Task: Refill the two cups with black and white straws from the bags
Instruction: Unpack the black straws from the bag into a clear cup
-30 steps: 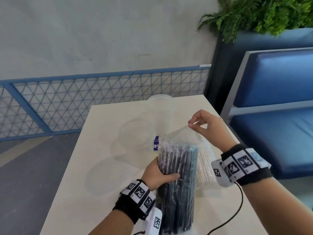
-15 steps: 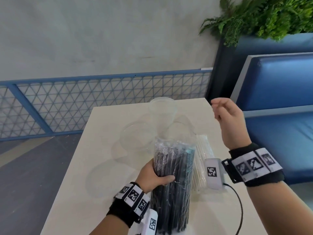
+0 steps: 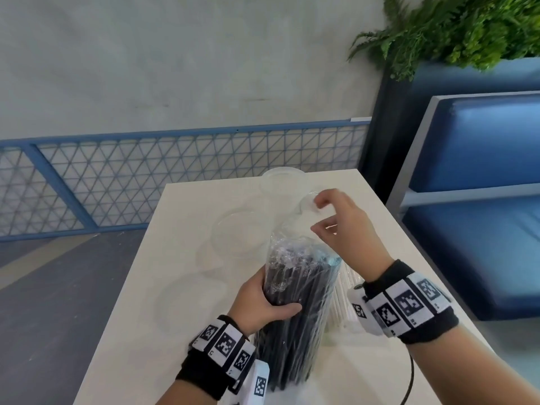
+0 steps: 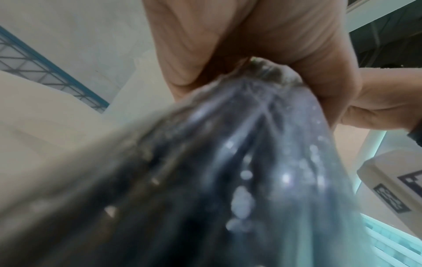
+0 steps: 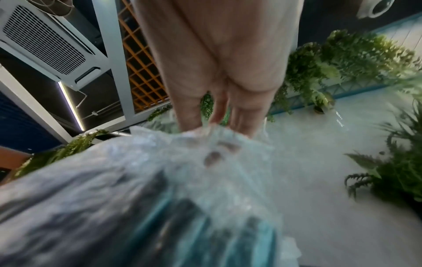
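1. Left hand (image 3: 264, 299) wrapped round the middle of the bag of black straws (image 3: 295, 314), thumb across the near face, fingers behind; firmly grasping it.
2. Bag standing nearly upright at the near middle of the table (image 3: 187, 229), tilted slightly, lower end by the left wristband.
3. Right hand (image 3: 342, 229) raised at 1 o'clock from the bag's top, fingertips (image 3: 320, 200) bent toward the thumb just over the bag's clear plastic mouth.
4. From the right wrist camera, fingers (image 5: 228, 101) touching crumpled clear film at their tips; whether pinching it, cannot tell through the blur.
5. Bag of white straws (image 3: 343, 299) lying flat at 3 o'clock of the black bag, just beside it, mostly hidden beneath the right wrist.
6. Two clear cups on the far half of the table: one (image 3: 282, 182) at 12 o'clock near the far edge, another (image 3: 236, 238) at 11 o'clock, nearer the bag; hard to make out, being transparent.
7. Beyond the table: blue lattice railing (image 3: 175, 176) at 10 o'clock, blue bench (image 3: 479, 159) at 2 o'clock, green plant (image 3: 455, 27) above the bench.
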Demonstrator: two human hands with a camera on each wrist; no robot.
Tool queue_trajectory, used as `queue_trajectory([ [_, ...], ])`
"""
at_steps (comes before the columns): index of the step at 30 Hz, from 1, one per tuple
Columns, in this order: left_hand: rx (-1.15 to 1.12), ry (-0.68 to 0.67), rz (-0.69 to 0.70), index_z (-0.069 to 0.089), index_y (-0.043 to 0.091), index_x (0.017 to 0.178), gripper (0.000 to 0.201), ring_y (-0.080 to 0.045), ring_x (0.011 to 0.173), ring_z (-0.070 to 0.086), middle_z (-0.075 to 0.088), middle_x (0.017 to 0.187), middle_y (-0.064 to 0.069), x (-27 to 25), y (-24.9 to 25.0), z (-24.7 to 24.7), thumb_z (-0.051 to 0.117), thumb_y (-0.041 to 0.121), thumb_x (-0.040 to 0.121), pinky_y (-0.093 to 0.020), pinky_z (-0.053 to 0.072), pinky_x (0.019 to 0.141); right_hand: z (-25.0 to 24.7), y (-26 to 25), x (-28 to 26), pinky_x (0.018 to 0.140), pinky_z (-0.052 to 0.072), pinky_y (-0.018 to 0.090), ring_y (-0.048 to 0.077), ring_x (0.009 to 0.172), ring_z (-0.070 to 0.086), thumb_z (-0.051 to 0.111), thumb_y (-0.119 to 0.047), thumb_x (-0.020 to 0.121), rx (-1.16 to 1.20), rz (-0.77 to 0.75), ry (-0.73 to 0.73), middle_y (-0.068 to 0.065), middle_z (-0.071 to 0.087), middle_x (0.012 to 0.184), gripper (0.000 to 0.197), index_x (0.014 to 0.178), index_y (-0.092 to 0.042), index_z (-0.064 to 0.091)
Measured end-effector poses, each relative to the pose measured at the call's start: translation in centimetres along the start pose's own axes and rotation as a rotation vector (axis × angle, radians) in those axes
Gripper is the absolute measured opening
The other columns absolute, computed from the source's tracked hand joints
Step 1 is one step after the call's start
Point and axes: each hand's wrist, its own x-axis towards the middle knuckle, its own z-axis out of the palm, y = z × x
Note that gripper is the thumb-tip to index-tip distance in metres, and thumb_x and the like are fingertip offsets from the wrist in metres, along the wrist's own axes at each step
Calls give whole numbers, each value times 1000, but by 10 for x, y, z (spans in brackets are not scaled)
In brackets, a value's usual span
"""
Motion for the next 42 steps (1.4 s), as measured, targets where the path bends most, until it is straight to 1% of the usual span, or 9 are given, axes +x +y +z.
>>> queue_trajectory([
  [4,34,23,20,50,46,103,60,10,93,62,67,99,23,-6,4,-14,86,28,59,-12,48,83,11,-4,2,67,47,17,11,70,64,72,-14,78,30,-8,-127,-2,66,83,15,87,-13,60],
  [9,94,-84,25,40,39,121,72,19,92,57,60,101,27,-13,8,-28,83,23,66,-1,43,78,17,-7,7,92,46,20,5,106,60,61,-15,86,-19,-48,-559,-9,63,120,42,127,-23,56],
  [13,79,-93,12,38,48,114,71,14,97,59,62,104,24,-15,4,-29,82,17,67,-3,44,80,21,-8,9,85,43,10,-10,93,58,56,-8,87,50,-114,-694,-14,65,109,38,122,-20,59],
  [16,80,-91,10,39,49,108,69,18,93,58,61,102,25,-13,4,-28,81,14,67,0,42,77,26,-5,8,85,48,18,0,97,61,56,-6,87,69,-112,-666,-7,69,108,34,120,-14,62],
  [21,71,-83,7,40,48,110,70,17,94,58,61,103,25,-9,2,-24,83,16,65,-1,42,78,34,2,4,68,39,0,-25,72,53,57,-6,89,66,-109,-596,-10,69,100,26,113,-11,67],
  [27,43,-50,-21,50,42,103,60,14,94,60,65,102,21,-6,0,-15,88,25,59,-3,44,78,51,3,-10,55,36,6,-16,56,51,59,-6,87,22,-40,-405,-4,57,62,14,82,5,67],
  [32,46,-22,-30,51,42,100,54,14,92,60,66,100,20,-1,2,-17,86,27,61,-2,44,76,54,4,-8,48,39,4,-6,47,56,61,-3,86,160,110,-230,-6,70,78,14,86,-10,73],
  [37,17,-16,-34,53,41,102,54,13,93,61,67,100,21,-3,3,-18,86,27,61,-1,44,76,38,-4,6,60,42,-2,-18,55,56,63,-5,85,150,95,-22,-8,65,70,14,90,-12,73],
  [42,-42,-4,-38,55,36,101,52,9,92,63,69,99,17,-11,-5,-16,85,18,63,-5,46,75,12,-5,29,64,46,5,-2,59,63,61,-9,87,139,74,-29,1,68,68,11,88,-16,70],
])
